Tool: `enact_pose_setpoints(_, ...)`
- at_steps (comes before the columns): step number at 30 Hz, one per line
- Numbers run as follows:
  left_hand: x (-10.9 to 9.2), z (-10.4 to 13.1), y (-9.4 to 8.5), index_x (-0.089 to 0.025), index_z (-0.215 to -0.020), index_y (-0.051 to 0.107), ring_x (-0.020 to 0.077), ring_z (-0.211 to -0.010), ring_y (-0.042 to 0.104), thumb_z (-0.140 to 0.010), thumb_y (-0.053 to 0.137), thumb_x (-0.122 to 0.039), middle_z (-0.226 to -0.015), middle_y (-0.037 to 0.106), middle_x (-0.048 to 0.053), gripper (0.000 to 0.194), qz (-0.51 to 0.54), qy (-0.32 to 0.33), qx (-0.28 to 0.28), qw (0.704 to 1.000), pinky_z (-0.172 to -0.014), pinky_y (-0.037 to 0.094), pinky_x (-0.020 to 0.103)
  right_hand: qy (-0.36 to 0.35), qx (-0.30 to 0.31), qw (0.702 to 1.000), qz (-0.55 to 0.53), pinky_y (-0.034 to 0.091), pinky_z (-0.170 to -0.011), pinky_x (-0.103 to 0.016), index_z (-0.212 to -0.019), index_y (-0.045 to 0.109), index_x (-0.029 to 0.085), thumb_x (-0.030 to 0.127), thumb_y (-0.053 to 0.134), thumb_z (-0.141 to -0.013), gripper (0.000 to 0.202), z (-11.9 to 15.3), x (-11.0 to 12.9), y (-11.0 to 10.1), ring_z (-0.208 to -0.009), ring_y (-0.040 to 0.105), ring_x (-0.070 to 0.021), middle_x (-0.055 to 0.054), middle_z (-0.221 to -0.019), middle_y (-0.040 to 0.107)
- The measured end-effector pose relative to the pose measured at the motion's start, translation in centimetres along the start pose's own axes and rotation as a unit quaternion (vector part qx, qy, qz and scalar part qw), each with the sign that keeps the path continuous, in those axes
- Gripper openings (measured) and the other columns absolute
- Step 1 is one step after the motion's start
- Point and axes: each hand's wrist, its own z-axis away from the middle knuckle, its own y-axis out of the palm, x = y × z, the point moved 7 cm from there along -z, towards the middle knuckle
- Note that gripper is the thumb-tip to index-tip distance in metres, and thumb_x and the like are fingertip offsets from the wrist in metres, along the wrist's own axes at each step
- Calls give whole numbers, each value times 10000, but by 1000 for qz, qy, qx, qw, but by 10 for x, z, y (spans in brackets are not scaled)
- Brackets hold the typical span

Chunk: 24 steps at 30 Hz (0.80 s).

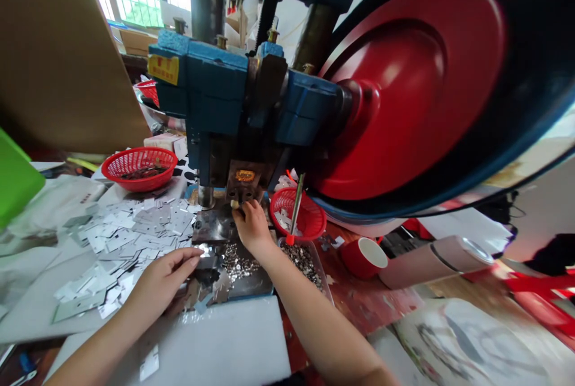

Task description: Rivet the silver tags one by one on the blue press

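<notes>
While the right hand (251, 227) reaches in under the blue press (233, 104), its fingers are pinched on a small pale part (234, 204) held right at the die block with the orange label (245, 175). The left hand (164, 278) lies flat and low on the counter (251, 344), fingers loosely spread, fingertips touching a shiny metal blank (207, 252) at the edge of the steel plate (215, 227) beneath the press. Scattered just left of that hand is a wide heap of thin silver blanks (130, 236), some overlapping, some tilted. Between the two hands sits a small pile of tiny metal pieces (238, 263) on the plate.

Crowding the right side is the big red flywheel (413, 86) (it fills most of the upper right of the view), with its dark rim hanging over the counter. A thin rod with a red tip (295, 209) slants down in front of a small red basket (299, 215), close beside the right wrist. A clear tray of small dark parts (308, 260) lies just right of the forearm, and a red cup (363, 257) stands farther right, next to a pale roll (435, 260). Another red basket (139, 167) sits behind the blanks, to the left of the press, with a brown cardboard sheet (58, 50) rising behind it.
</notes>
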Motion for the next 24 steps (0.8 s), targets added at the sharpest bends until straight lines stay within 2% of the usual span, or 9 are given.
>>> enact_pose_setpoints(2, -8, 0, 0, -228, -1030, 656, 131, -426, 556, -738, 568, -515, -773, 706, 9, 419, -7, 3, 18, 1000, -376, 394, 240, 24, 2, 999, -24, 443, -815, -302, -869, 671, 194, 187, 634, -798, 80, -8, -4, 3, -878, 561, -197, -53, -891, 596)
enact_pose_setpoints(4, -20, -4, 0, -236, -1025, 654, 159, -533, 620, -744, 566, -492, -820, 719, 13, 390, -18, 28, 24, 999, -445, 449, 253, 25, 9, 998, -54, 446, -807, -292, -845, 676, 200, 185, 660, -771, 77, -11, -8, 6, -866, 565, -190, -38, -863, 596)
enact_pose_setpoints(7, -42, -17, 2, -237, -994, 664, 200, -729, 666, -744, 569, -456, -876, 726, 13, 345, -61, 79, 2, 995, -593, 499, 279, 29, 12, 994, -105, 450, -794, -279, -796, 682, 202, 180, 640, -781, 49, -10, -15, 7, -846, 570, -177, -25, -813, 591)
enact_pose_setpoints(11, -68, -45, 14, -223, -955, 675, 206, -792, 657, -766, 528, -420, -880, 722, 11, 310, -113, 161, -47, 979, -693, 496, 303, 40, -33, 980, -194, 458, -763, -255, -807, 681, 198, 200, 528, -850, 159, -4, -27, 3, -814, 574, -153, -19, -798, 583)
enact_pose_setpoints(13, -77, -58, 21, -213, -936, 677, 213, -830, 648, -775, 509, -400, -909, 713, 25, 299, -124, 195, -76, 970, -755, 490, 324, 28, -47, 973, -225, 461, -745, -242, -811, 682, 203, 225, 532, -846, 156, 0, -29, 1, -804, 572, -145, -17, -809, 579)
enact_pose_setpoints(16, -81, -74, 27, -188, -922, 679, 250, -934, 616, -774, 499, -390, -969, 686, 70, 308, -137, 215, -106, 961, -867, 455, 382, 37, -43, 972, -229, 467, -747, -242, -793, 691, 214, 216, 610, -780, 82, 4, -32, 0, -800, 569, -144, -15, -846, 575)
enact_pose_setpoints(19, -80, -85, 31, -186, -885, 684, 266, -1039, 568, -746, 526, -366, -1010, 658, 87, 277, -145, 232, -115, 955, -966, 399, 397, 64, -41, 973, -217, 474, -769, -260, -793, 689, 216, 162, 639, -727, 100, 3, -36, 0, -798, 569, -149, -16, -878, 574)
enact_pose_setpoints(24, -71, -99, 41, -185, -980, 669, 243, -1030, 590, -758, 490, -348, -1049, 663, 70, 329, -139, 221, -78, 962, -964, 419, 379, 73, -36, 975, -207, 467, -839, -298, -874, 675, 205, 124, 603, -731, 180, -1, -39, 3, -871, 583, -169, -25, -909, 587)
